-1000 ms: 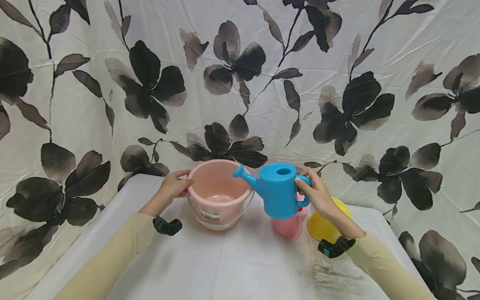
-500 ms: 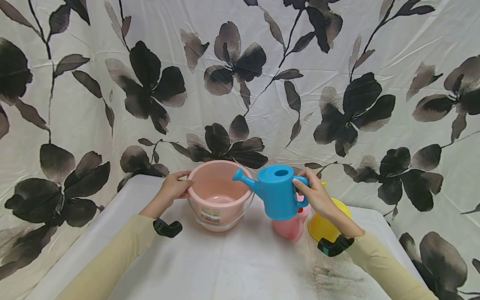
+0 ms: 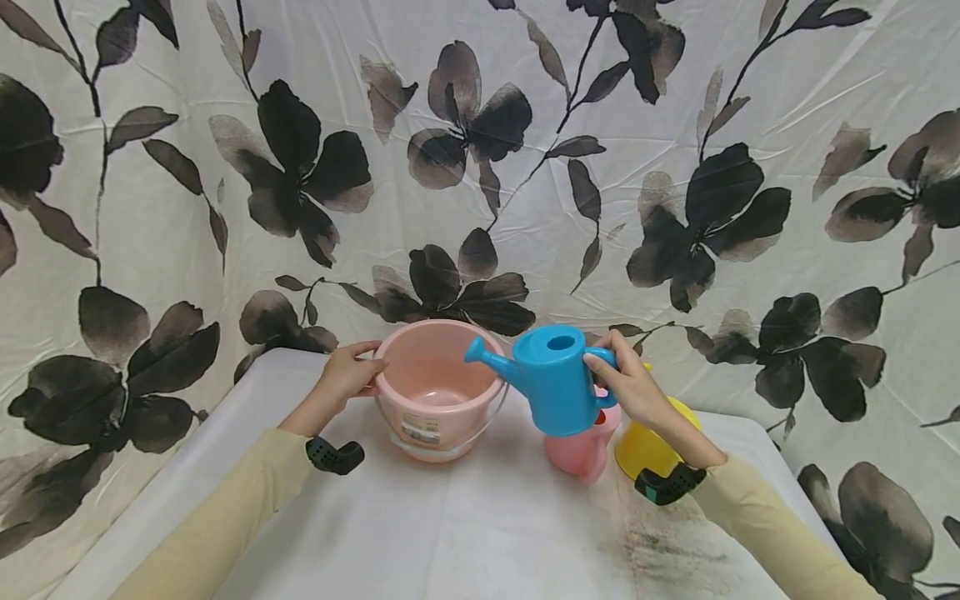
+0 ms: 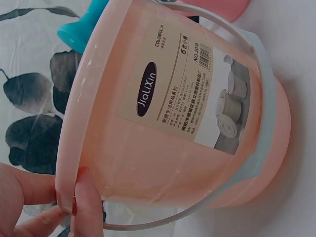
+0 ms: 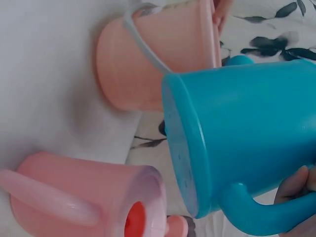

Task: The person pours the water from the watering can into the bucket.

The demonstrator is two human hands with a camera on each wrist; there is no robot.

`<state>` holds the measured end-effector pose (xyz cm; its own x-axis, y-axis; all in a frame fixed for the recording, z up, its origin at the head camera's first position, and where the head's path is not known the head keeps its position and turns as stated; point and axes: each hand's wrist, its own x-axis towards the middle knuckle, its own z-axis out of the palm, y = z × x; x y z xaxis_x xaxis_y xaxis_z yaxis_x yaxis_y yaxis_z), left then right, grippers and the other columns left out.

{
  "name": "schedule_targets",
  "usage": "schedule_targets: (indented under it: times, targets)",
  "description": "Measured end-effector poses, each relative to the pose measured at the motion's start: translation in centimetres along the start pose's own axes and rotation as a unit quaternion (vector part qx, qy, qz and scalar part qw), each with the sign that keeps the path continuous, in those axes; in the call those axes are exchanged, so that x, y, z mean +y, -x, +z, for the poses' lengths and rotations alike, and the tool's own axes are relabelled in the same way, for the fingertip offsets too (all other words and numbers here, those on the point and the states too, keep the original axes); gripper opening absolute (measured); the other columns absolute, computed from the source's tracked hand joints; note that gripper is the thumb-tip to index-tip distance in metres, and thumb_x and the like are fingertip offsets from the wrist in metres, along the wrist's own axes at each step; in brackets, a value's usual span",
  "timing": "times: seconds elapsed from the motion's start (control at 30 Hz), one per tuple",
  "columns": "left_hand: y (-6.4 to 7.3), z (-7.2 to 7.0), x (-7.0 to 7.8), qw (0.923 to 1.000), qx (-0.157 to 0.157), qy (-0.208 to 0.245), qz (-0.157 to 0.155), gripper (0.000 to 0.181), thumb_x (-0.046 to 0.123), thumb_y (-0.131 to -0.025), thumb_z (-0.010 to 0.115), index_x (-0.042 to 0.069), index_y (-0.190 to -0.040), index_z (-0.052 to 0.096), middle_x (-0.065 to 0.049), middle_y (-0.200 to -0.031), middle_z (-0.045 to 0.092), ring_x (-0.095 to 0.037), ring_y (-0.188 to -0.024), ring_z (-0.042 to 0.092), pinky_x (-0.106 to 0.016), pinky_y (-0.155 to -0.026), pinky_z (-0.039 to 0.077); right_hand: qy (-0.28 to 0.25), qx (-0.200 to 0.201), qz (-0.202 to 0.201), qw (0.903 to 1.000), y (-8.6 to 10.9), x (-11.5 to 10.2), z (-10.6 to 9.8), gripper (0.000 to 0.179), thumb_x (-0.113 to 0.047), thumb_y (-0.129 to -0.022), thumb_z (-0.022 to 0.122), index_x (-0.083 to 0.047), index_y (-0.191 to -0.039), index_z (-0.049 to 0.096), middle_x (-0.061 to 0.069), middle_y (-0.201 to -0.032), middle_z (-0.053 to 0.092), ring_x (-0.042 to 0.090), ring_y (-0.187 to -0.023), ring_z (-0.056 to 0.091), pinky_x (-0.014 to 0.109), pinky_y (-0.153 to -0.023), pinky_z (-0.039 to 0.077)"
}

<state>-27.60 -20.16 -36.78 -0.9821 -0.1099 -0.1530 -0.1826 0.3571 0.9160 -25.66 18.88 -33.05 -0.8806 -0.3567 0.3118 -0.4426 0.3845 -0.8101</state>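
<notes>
A pale pink bucket (image 3: 459, 419) with a paper label (image 4: 173, 94) stands upright on the white table. My left hand (image 3: 347, 372) grips its rim on the left, thumb outside the wall in the left wrist view. Above the table, my right hand (image 3: 632, 385) holds a blue watering can (image 3: 559, 392) by its handle (image 5: 256, 217). The can leans a little to the left, and its spout (image 3: 487, 357) reaches over the bucket's right rim. No water shows at the spout. In the head view the blue can partly hides a pink watering can (image 3: 567, 458).
On the right, a yellow container (image 3: 647, 450) stands partly behind my right forearm. Dark smudges (image 3: 675, 550) mark the table (image 3: 420, 533) at the front right. A flower-patterned cloth (image 3: 570, 217) hangs right behind the table. The bucket's grey handle (image 4: 264, 98) hangs down in front.
The blue watering can has shifted slightly left and tips a little more toward the bucket. My left hand and the bucket stay in place.
</notes>
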Motion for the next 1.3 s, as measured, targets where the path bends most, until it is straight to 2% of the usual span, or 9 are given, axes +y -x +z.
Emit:
schedule_targets:
  times: [0.23,0.4,0.6,0.77,0.9,1.13,1.3]
  targets:
    - [0.0,0.2,0.0,1.0,-0.003,0.004,-0.001,0.055,0.015,-0.097,0.052,0.004,-0.148,0.035,-0.01,-0.092,0.059,-0.003,-0.06,0.057,-0.016,-0.056,0.054,-0.01,-0.002,-0.01,0.9999,-0.4,0.5,-0.2,0.018,-0.009,-0.101,0.044,0.006,-0.104,0.035,0.007,-0.074,0.032,0.025,-0.068,0.043,0.028,-0.063,0.037]
    - [0.0,0.2,0.1,1.0,0.0,0.005,0.002,0.055,0.015,-0.096,0.052,0.004,-0.148,0.035,-0.011,-0.094,0.059,-0.003,-0.06,0.057,-0.016,-0.055,0.054,0.0,-0.002,-0.01,0.9999,-0.6,0.4,-0.3,0.02,-0.011,-0.101,0.046,0.005,-0.107,0.036,0.008,-0.073,0.035,0.026,-0.067,0.045,0.028,-0.063,0.04]
    - [0.0,0.2,0.1,1.0,0.003,0.007,0.002,0.055,0.015,-0.097,0.052,0.005,-0.148,0.035,-0.014,-0.101,0.058,-0.002,-0.062,0.057,-0.015,-0.056,0.054,0.002,-0.003,-0.005,1.0,-0.8,0.2,-0.5,0.022,-0.011,-0.101,0.047,0.007,-0.11,0.037,0.015,-0.073,0.039,0.017,-0.065,0.046,0.026,-0.064,0.042]
    - [-0.1,0.2,0.0,1.0,0.003,0.006,-0.001,0.055,0.016,-0.097,0.052,0.006,-0.148,0.035,-0.017,-0.107,0.058,-0.002,-0.063,0.057,-0.016,-0.057,0.055,0.007,-0.007,0.0,0.9999,-1.0,0.1,-0.7,0.024,-0.011,-0.101,0.047,0.008,-0.112,0.037,0.015,-0.072,0.04,0.013,-0.064,0.045,0.027,-0.063,0.043]
    - [-0.2,0.3,-0.1,1.0,0.004,0.005,-0.002,0.055,0.016,-0.097,0.052,0.006,-0.148,0.035,-0.018,-0.109,0.058,-0.003,-0.063,0.057,-0.016,-0.057,0.055,0.01,-0.011,-0.002,0.9999,-1.2,0.2,-0.9,0.024,-0.01,-0.101,0.047,0.009,-0.112,0.037,0.011,-0.071,0.041,0.018,-0.062,0.046,0.028,-0.062,0.044]
    - [-0.2,0.2,-0.3,1.0,0.005,0.006,-0.003,0.055,0.016,-0.097,0.052,0.006,-0.148,0.035,-0.02,-0.11,0.058,-0.002,-0.062,0.057,-0.016,-0.057,0.054,0.014,-0.018,-0.005,0.9997,-1.7,0.0,-1.0,0.02,-0.008,-0.1,0.046,0.008,-0.109,0.039,0.006,-0.068,0.039,0.014,-0.061,0.044,0.026,-0.06,0.042]
    - [-0.1,0.1,-0.3,1.0,0.004,0.008,0.001,0.055,0.016,-0.097,0.051,0.006,-0.148,0.034,-0.022,-0.114,0.057,-0.002,-0.063,0.057,-0.016,-0.057,0.055,0.033,-0.018,0.001,0.9993,-2.1,-0.5,-1.1,0.02,-0.009,-0.1,0.048,0.008,-0.109,0.042,0.005,-0.069,0.039,0.023,-0.063,0.044,0.027,-0.061,0.042]
